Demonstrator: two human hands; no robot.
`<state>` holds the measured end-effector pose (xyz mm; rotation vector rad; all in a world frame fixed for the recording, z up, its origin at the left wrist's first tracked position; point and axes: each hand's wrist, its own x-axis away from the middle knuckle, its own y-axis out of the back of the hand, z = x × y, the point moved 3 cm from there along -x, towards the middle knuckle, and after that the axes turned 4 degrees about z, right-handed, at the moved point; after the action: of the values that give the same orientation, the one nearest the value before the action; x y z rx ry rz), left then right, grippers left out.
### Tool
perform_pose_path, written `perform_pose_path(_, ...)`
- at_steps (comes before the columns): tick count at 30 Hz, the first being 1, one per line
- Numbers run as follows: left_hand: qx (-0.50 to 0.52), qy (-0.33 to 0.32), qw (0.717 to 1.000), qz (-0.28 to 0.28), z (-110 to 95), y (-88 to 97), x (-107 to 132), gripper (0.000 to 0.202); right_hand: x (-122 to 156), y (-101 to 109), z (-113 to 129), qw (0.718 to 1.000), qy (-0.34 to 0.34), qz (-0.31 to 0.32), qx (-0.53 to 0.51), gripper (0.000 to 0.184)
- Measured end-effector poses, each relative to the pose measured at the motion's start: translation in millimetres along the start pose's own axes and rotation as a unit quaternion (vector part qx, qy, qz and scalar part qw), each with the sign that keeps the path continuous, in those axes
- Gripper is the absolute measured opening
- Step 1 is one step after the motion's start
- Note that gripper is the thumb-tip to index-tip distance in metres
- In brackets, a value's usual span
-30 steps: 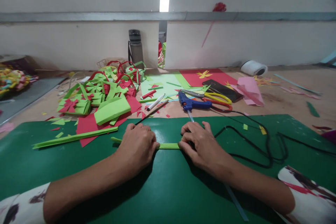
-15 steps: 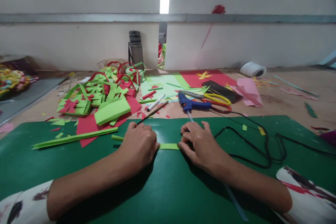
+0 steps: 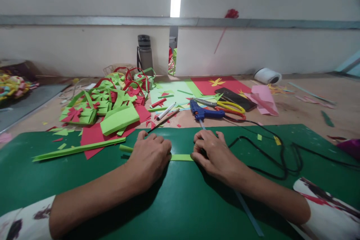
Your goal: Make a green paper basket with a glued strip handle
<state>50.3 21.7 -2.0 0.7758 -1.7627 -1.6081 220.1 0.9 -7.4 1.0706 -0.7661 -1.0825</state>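
Note:
A narrow light-green paper strip lies flat on the dark green cutting mat. My left hand rests on its left part with fingers curled down, pressing it; the strip's left end sticks out beyond the hand. My right hand presses the strip's right part, fingers bent and close together. Only a short piece of the strip shows between the two hands.
A longer green strip lies on the mat's left. Behind are a heap of green and red paper pieces, a blue glue gun with black cord, yellow-handled scissors, a phone, pens, a grey bottle, a tape roll.
Both hands stay on the strip; the left hand has edged slightly right, narrowing the gap. The view has tilted a little.

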Motion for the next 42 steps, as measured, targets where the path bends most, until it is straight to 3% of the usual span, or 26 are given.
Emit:
perform_pose_path(6,-0.017,-0.019,0.999,-0.022,-2,-4.2,2,0.011,4,2,1,1.000,0.006,-0.005,0.011,0.018)
perform_pose_path(13,-0.015,-0.078,0.995,-0.056,2,-13.0,5,0.026,3,4,-1,1.000,0.005,-0.003,0.010,0.014)
perform_pose_path(18,-0.018,-0.121,0.992,-0.042,0,-11.4,5,0.033,6,4,-3,1.000,0.008,-0.003,0.014,0.011)
perform_pose_path(20,-0.026,-0.126,0.991,-0.037,-3,-9.0,6,0.032,9,4,-2,0.997,0.044,-0.029,0.055,0.015)
perform_pose_path(23,-0.038,-0.117,0.991,-0.055,-5,-6.7,8,0.035,13,1,5,0.972,0.158,-0.065,0.159,0.024)
perform_pose_path(27,-0.043,-0.131,0.987,-0.083,-2,-10.9,10,0.027,15,-2,11,0.927,0.275,-0.038,0.252,0.024)
perform_pose_path(31,-0.025,-0.143,0.982,-0.117,9,-14.4,16,0.021,14,-1,13,0.910,0.310,-0.010,0.276,0.023)
perform_pose_path(35,-0.002,-0.126,0.985,-0.114,16,-14.9,20,0.020,14,1,13,0.909,0.325,0.004,0.262,0.022)
perform_pose_path(42,0.009,-0.115,0.986,-0.118,15,-14.1,19,0.022,13,4,22,0.909,0.323,0.019,0.261,0.040)
